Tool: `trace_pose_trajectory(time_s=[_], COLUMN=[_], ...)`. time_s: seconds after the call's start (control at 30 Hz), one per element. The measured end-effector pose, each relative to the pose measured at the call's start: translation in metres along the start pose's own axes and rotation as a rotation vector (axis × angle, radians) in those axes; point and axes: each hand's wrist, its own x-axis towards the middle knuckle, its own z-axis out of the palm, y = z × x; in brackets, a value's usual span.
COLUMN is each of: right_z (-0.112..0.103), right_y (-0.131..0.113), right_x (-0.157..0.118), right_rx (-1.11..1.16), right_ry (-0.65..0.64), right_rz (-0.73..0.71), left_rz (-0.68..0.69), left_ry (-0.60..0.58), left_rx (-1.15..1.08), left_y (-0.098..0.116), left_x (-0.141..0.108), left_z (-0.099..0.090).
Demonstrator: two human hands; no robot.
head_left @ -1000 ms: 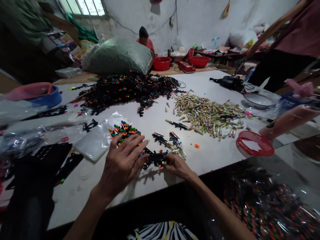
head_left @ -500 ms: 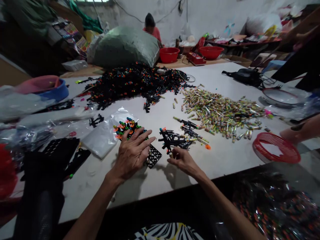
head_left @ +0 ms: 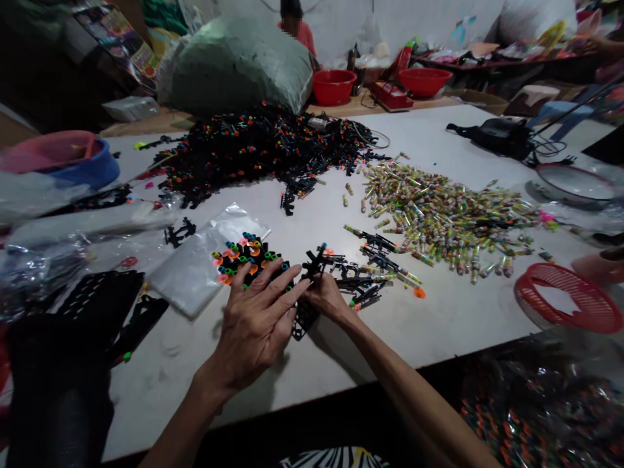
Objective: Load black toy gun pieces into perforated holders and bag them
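Note:
My left hand (head_left: 256,325) lies with spread fingers on a black plastic frame studded with orange, green and teal pegs (head_left: 246,257). Under its thumb side, a black plastic lattice (head_left: 303,322) shows only in part. My right hand (head_left: 326,298) pinches a small black plastic toy gun (head_left: 314,262) between its fingertips, holding it upright. Just right of that hand lies a loose heap of similar black toy guns with coloured tubes (head_left: 365,276). Both hands work close together on the white tabletop (head_left: 439,325).
Behind the hands lie a big heap of black parts (head_left: 253,156) and a spread of small coloured tubes (head_left: 439,214). A transparent plastic bag (head_left: 205,266) lies at left, a red round basket (head_left: 565,299) at right. A seated person (head_left: 295,19) is at the back.
My right hand has moved up and left, from below the toy guns onto one of them. My left hand now covers more of the lattice. The whole view has tilted downward.

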Motion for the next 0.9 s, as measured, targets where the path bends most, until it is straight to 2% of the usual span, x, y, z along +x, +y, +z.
trace_pose_trajectory(time_s=[0.17,0.23,0.3,0.4,0.5,0.57,0.63,0.7,0.77,0.83,0.9], right_z=[0.013,0.017,0.008,-0.036,-0.094,-0.123,-0.137,-0.140,-0.137,-0.129,-0.113], right_y=[-0.005,-0.007,-0.009,-0.009,0.001,0.012,0.021,0.024,0.022,0.018,0.014], right_x=[0.001,-0.001,-0.004,-0.015,-0.031,-0.039,-0.044,-0.048,-0.053,-0.059,-0.064], right_rx=[-0.477,-0.565,-0.554,-0.568,-0.879,-1.063,-1.149,-1.159,-1.080,-0.886,-0.564], right_ry=[-0.058,-0.085,-0.130,-0.083,0.006,-0.036,-0.085,-0.073,0.003,0.091,0.099], right_rz=[-0.107,-0.130,-0.131,-0.113,0.080,0.139,0.118,0.091,0.081,0.065,0.032], left_rz=[0.017,0.016,0.016,-0.019,-0.087,-0.118,-0.130,-0.124,-0.099,-0.069,-0.063], left_ry=[-0.004,-0.014,-0.008,0.037,0.080,0.079,0.059,0.035,0.008,-0.011,-0.015], left_rx=[0.019,0.041,0.070,0.116,0.146,0.160,0.174,0.184,0.186,0.196,0.214], left_y=[-0.002,-0.004,-0.005,0.000,0.014,0.023,0.029,0.029,0.027,0.024,0.022], left_x=[0.001,0.001,0.003,0.007,0.014,0.018,0.020,0.020,0.018,0.016,0.016], left_z=[0.001,0.002,0.004,0.011,0.020,0.024,0.025,0.023,0.020,0.018,0.018])
